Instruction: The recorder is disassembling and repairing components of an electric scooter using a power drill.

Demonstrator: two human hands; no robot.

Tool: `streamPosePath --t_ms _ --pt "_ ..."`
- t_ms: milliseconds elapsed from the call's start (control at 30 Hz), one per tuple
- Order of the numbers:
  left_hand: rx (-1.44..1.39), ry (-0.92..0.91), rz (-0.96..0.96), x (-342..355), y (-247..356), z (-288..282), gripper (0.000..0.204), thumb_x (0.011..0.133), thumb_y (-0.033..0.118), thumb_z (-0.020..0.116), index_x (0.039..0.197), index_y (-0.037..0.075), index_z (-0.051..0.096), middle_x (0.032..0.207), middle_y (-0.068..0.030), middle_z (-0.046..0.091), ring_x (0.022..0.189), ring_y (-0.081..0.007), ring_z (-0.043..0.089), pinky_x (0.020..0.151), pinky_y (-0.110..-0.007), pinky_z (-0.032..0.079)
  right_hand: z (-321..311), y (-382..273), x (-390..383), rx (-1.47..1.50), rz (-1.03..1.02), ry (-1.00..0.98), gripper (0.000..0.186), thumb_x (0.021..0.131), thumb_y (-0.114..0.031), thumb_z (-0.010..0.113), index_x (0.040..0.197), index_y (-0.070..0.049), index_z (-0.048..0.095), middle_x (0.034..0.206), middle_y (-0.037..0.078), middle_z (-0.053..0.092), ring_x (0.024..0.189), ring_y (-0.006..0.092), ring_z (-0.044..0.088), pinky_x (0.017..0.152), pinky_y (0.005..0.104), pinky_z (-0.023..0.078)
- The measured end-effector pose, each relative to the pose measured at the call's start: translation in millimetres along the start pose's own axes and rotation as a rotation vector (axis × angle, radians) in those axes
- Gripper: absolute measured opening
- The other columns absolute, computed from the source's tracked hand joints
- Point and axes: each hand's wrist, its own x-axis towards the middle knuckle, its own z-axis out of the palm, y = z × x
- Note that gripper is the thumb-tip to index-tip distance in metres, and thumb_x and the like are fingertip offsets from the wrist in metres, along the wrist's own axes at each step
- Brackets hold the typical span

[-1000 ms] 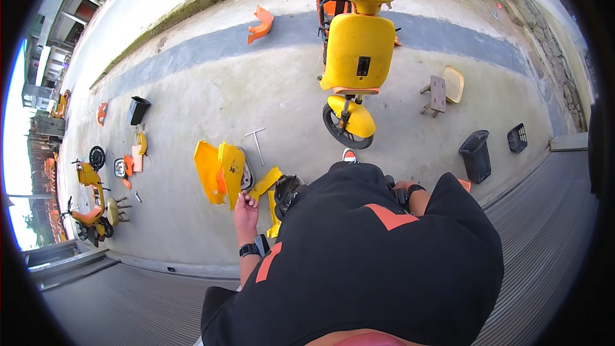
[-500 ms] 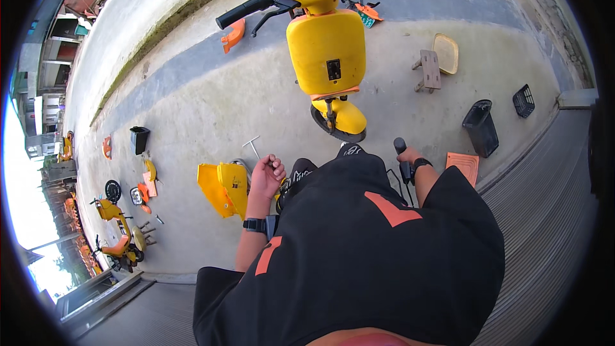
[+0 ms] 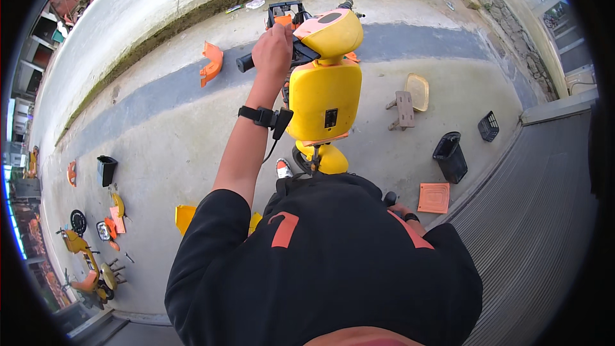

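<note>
My left hand [image 3: 274, 46] reaches up with fingers curled at the black handlebar assembly [image 3: 302, 52] of a yellow scooter [image 3: 314, 99]; what they grip is hidden. The scooter stands upright before me, its yellow front mudguard [image 3: 330, 161] below the body. My right hand [image 3: 400, 211] is low by my right side, closed on a black cylindrical handle [image 3: 389, 199], mostly behind my shirt. Yellow body panels [image 3: 184, 218] lie on the floor to the left, partly behind my arm.
A wooden stool [image 3: 403, 110], cream tray [image 3: 418, 90], black bin [image 3: 450, 157], black crate [image 3: 488, 125] and orange mat [image 3: 433, 197] are on the right. A curved orange panel [image 3: 210, 63] lies beyond. Another yellow scooter [image 3: 88, 275], several parts and a black bin [image 3: 106, 170] are at left.
My left hand has risen from low beside me, near the yellow panels, to the scooter's handlebar. My right hand has moved slightly down and toward my body. The scooter is nearer in view.
</note>
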Motion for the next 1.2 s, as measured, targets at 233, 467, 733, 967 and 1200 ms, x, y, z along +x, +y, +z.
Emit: streamPosePath --t_ms 233,467,733,967,1200 --pt "-0.428 -0.504 0.182 41 -98 25 0.036 0.096 0.038 0.051 0.084 0.005 0.054 0.070 -0.0160 0.058 0.067 -0.0357 0.058 0.061 -0.043 0.045 60 8 -12 0.146 0.085 0.026 0.045 0.063 -0.028 0.074 0.098 0.000 0.069 0.090 0.013 0.069 0.077 0.0258 0.068 0.069 0.0385 0.052" --pt "-0.273 -0.544 0.107 86 -149 124 0.047 0.097 0.046 0.045 0.086 0.003 0.057 0.074 -0.0231 0.060 0.072 -0.0420 0.059 0.064 -0.046 0.045 111 -17 -35 0.241 0.019 0.130 0.046 0.065 -0.028 0.072 0.099 0.003 0.069 0.095 0.016 0.070 0.084 0.0264 0.068 0.075 0.0364 0.051" --pt "-0.387 -0.485 0.031 121 -181 180 0.049 0.096 0.046 0.047 0.081 0.002 0.061 0.073 -0.0198 0.061 0.068 -0.0354 0.060 0.064 -0.043 0.046 172 -15 -39 0.411 -0.006 0.066 0.063 0.069 -0.041 0.073 0.109 0.007 0.065 0.104 0.019 0.069 0.096 0.0288 0.067 0.082 0.0364 0.049" --pt "-0.381 -0.486 0.020 128 -193 218 0.052 0.096 0.047 0.046 0.080 0.000 0.061 0.069 -0.0165 0.059 0.065 -0.0280 0.057 0.064 -0.040 0.045 207 9 -77 0.472 0.047 0.240 0.052 0.073 -0.037 0.070 0.102 0.006 0.068 0.094 0.018 0.070 0.085 0.0254 0.068 0.075 0.0362 0.049" --pt "-0.716 -0.553 -0.136 122 -188 192 0.050 0.098 0.042 0.048 0.067 0.004 0.053 0.059 0.0003 0.047 0.057 -0.0099 0.042 0.054 -0.029 0.036 227 32 -76 0.389 0.078 0.343 0.030 0.069 -0.019 0.068 0.089 0.004 0.069 0.081 0.013 0.069 0.071 0.0212 0.067 0.066 0.0338 0.050"
